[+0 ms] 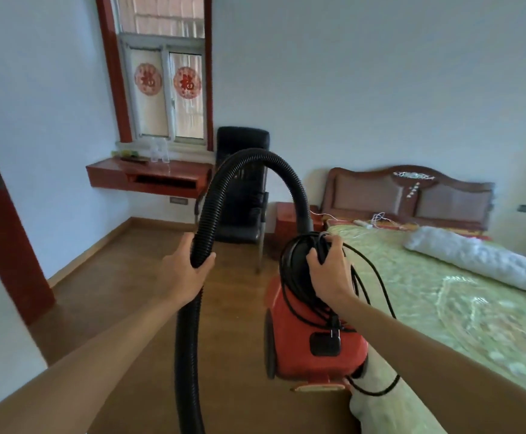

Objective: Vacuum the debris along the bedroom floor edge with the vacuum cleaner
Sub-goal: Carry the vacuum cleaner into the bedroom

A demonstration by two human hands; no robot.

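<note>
The red vacuum cleaner (311, 339) hangs in the air at about 5 o'clock from the middle of the view, above the wooden floor (105, 277) and just beside the edge of the bed (443, 308). The right hand (330, 274) grips its top, fingers (315, 255) curled around the handle and the coiled black power cord (377, 277), whose loops spill out toward 3 o'clock and trail down past the body. The black ribbed hose (249, 164) rises from the top of the vacuum cleaner, arches over toward 12 o'clock, then drops at 9 o'clock of the machine. The left hand (186, 270) holds that falling stretch, fingers wrapped closed around it, thumb on the near side. Below the grip the hose hangs straight down toward 6 o'clock and out of view.
</note>
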